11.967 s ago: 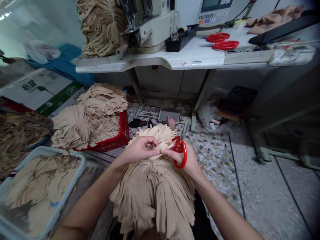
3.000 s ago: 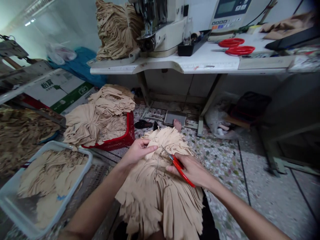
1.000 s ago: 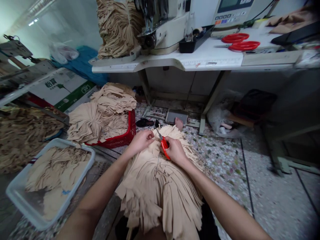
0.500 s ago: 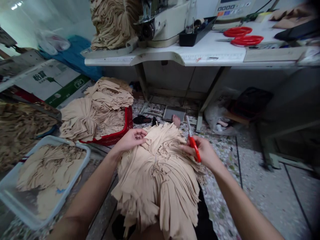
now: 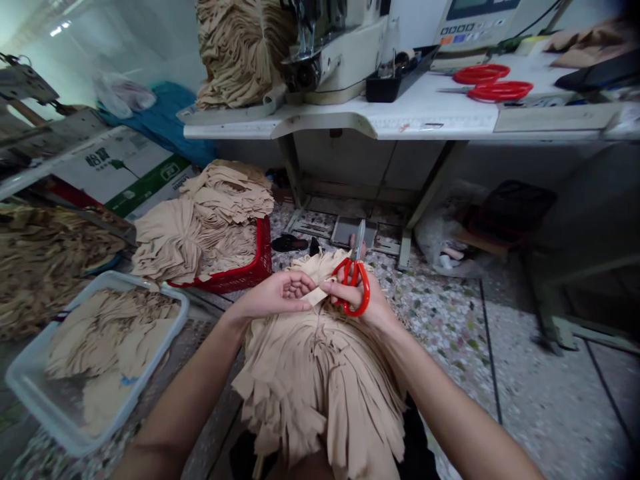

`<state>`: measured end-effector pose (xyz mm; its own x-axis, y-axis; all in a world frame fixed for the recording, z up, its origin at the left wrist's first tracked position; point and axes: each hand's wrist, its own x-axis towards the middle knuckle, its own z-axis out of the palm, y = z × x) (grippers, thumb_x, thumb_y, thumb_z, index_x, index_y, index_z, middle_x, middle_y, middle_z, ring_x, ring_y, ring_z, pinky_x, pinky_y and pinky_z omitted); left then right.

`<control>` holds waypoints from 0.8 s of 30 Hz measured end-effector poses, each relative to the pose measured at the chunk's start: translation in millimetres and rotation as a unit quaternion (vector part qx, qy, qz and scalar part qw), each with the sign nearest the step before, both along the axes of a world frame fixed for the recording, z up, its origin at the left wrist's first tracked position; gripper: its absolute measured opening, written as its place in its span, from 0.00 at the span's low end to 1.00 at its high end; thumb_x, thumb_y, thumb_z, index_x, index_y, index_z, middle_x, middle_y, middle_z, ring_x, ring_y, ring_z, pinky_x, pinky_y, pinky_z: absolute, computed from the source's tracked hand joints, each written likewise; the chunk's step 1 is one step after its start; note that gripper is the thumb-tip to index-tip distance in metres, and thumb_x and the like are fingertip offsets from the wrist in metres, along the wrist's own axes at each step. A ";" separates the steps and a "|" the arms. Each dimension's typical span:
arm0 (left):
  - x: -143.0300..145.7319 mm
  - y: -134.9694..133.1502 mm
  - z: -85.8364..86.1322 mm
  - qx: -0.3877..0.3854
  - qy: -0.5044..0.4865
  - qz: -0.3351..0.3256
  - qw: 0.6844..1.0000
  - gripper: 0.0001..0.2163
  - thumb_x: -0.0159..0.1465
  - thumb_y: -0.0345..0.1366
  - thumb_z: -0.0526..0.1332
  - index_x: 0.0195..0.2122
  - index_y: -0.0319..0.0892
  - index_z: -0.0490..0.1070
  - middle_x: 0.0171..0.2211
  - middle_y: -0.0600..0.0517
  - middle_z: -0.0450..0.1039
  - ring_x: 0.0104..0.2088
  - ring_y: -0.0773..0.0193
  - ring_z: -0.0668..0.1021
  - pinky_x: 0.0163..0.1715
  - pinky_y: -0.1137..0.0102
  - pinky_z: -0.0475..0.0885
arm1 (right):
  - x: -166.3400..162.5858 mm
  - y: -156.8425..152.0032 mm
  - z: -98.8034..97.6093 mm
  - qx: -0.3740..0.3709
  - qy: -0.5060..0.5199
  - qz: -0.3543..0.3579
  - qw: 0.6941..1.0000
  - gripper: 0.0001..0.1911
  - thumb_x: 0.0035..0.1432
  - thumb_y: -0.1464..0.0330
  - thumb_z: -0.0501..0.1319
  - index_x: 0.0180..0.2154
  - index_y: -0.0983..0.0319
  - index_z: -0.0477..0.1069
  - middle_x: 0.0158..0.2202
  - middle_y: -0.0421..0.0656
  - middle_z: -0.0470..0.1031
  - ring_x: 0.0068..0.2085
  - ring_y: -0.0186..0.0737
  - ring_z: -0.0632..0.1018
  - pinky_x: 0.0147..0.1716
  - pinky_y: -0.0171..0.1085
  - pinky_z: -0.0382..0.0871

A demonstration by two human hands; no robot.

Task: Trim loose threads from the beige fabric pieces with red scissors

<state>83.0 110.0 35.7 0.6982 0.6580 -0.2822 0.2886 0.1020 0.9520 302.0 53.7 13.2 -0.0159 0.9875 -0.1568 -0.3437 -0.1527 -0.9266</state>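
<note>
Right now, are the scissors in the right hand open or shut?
Shut: the scissors in the right hand point up, blades together as one strip, no gap between them. The left hand pinches a fabric piece.

The right hand (image 5: 367,305) is brought back against the left hand (image 5: 275,298), and a beige fabric strip (image 5: 316,296) is now pinched between their fingertips, red scissors (image 5: 356,285) swung upright.

The left hand (image 5: 277,297) and right hand (image 5: 373,312) are bare, as are the forearms (image 5: 200,387); black clothing (image 5: 414,433) is worn beneath them.
</note>
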 end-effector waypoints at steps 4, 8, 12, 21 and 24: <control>7.0 2.6 2.9 -0.021 0.007 -0.002 1.000 0.18 0.53 0.36 0.76 0.42 0.38 0.75 0.34 0.54 0.71 0.34 0.69 0.72 0.36 0.75 0.67 | 12.3 -2.5 9.7 0.037 -0.017 0.018 0.999 0.24 0.44 0.58 0.78 0.29 0.59 0.65 0.32 0.42 0.81 0.28 0.38 0.78 0.30 0.36 0.73; 22.0 4.7 5.3 -0.035 -0.029 0.014 0.999 0.17 0.51 0.38 0.77 0.35 0.36 0.74 0.29 0.55 0.71 0.29 0.70 0.72 0.30 0.75 0.65 | 20.2 -8.0 14.8 0.048 -0.055 0.011 0.997 0.24 0.45 0.55 0.77 0.28 0.59 0.64 0.32 0.43 0.80 0.30 0.41 0.79 0.32 0.38 0.74; 33.5 7.7 3.8 0.007 -0.032 0.081 0.996 0.16 0.53 0.43 0.76 0.33 0.35 0.78 0.28 0.52 0.75 0.26 0.69 0.72 0.27 0.75 0.64 | 26.2 -19.4 2.4 0.023 -0.076 0.036 0.996 0.26 0.47 0.51 0.75 0.30 0.58 0.63 0.30 0.41 0.78 0.26 0.39 0.76 0.27 0.38 0.71; 24.7 3.7 -4.5 -0.019 -0.051 0.152 0.987 0.17 0.55 0.44 0.75 0.37 0.35 0.81 0.34 0.48 0.79 0.31 0.66 0.77 0.31 0.74 0.69 | 57.7 -53.2 -25.7 0.101 -0.464 0.126 0.871 0.22 0.61 0.51 0.65 0.28 0.58 0.59 0.21 0.34 0.61 0.23 0.35 0.64 0.24 0.35 0.52; 21.9 -0.2 -5.0 -0.057 -0.059 0.144 0.986 0.18 0.54 0.45 0.76 0.37 0.34 0.81 0.33 0.48 0.79 0.30 0.66 0.77 0.32 0.74 0.70 | 61.4 -55.6 -22.0 0.116 -0.542 0.151 0.818 0.19 0.62 0.53 0.63 0.30 0.57 0.59 0.22 0.36 0.65 0.24 0.37 0.65 0.25 0.35 0.51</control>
